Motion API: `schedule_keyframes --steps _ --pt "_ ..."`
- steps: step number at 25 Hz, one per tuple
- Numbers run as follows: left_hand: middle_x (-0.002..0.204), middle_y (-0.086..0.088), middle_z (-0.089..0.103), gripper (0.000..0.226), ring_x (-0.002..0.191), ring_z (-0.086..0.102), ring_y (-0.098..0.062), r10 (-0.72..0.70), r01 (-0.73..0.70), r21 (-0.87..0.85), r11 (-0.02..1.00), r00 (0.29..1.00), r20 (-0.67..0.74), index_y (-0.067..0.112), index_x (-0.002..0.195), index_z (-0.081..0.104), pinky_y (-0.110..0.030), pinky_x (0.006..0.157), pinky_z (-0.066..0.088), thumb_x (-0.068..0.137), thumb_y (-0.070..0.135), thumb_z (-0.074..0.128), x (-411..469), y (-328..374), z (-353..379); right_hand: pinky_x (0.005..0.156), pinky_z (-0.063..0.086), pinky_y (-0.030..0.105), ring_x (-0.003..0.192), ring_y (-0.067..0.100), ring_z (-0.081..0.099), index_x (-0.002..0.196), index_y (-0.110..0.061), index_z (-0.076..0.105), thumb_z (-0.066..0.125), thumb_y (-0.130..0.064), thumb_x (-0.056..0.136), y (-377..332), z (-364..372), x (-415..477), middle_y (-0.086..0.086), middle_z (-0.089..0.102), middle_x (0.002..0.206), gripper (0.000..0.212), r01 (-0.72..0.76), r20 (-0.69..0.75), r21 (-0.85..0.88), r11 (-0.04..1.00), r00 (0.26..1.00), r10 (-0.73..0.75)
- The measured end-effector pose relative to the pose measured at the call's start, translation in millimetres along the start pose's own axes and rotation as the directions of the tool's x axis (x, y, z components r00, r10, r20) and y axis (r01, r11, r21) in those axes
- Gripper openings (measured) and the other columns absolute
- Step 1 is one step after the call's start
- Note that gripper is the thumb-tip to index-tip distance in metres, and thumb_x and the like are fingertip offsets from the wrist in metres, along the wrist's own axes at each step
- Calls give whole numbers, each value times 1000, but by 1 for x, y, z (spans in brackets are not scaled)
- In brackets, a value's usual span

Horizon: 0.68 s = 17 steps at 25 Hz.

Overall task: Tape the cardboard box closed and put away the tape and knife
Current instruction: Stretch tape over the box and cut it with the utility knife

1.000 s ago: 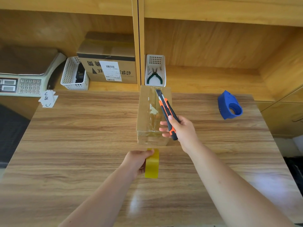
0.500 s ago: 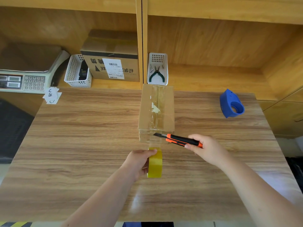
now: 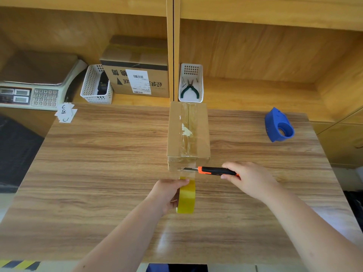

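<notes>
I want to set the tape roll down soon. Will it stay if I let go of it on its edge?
Probably not. The roll stands on its round edge in the left hand, so it may roll. It is narrow and could tip flat. The table looks smooth.

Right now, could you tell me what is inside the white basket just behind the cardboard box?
The white basket holds green-handled pliers and a few thin metal pieces beside them. The cardboard box covers the basket's lower front edge.

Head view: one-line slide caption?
Right hand holds utility knife blade at tape stretched from cardboard box; left hand holds yellow tape roll.
</notes>
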<state>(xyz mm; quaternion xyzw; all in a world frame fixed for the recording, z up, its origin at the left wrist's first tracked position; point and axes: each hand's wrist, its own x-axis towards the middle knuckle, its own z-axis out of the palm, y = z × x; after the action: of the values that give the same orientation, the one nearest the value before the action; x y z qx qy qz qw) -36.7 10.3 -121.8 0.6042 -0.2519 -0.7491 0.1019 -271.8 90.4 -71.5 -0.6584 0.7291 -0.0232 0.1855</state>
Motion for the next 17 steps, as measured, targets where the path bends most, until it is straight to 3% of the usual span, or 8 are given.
schedule_keyframes --steps 3,8,14,17 --pt "102 -14 76 32 89 72 -27 7 -7 -10 1000 1000 -3 9 108 69 -40 75 59 79 15 80 -1 -1 1 63 49 35 79 21 60 113 -34 56 45 -51 94 -4 1 2 -8 66 88 27 50 -23 -77 996 998 -52" --pt "105 -16 75 35 97 71 -31 4 -4 -22 1000 1000 -22 7 108 69 -45 82 60 77 15 82 0 -3 2 60 48 33 74 21 58 106 -30 55 43 -50 96 -11 3 8 -11 54 78 26 89 1 -138 986 996 -89" --pt "101 -15 75 36 86 71 -27 0 0 1 1000 1000 -31 7 108 70 -38 69 58 76 15 82 3 -8 2 61 46 32 70 16 51 109 -31 56 45 -50 95 -6 -4 0 -13 56 80 26 74 -17 -124 989 997 -77" --pt "98 -13 76 36 85 72 -26 0 0 -2 1000 1000 -27 7 108 69 -38 69 58 76 14 82 2 -8 1 61 44 32 74 19 57 109 -29 57 45 -49 95 -3 -5 -6 -11 61 84 27 68 -34 -138 988 997 -74"
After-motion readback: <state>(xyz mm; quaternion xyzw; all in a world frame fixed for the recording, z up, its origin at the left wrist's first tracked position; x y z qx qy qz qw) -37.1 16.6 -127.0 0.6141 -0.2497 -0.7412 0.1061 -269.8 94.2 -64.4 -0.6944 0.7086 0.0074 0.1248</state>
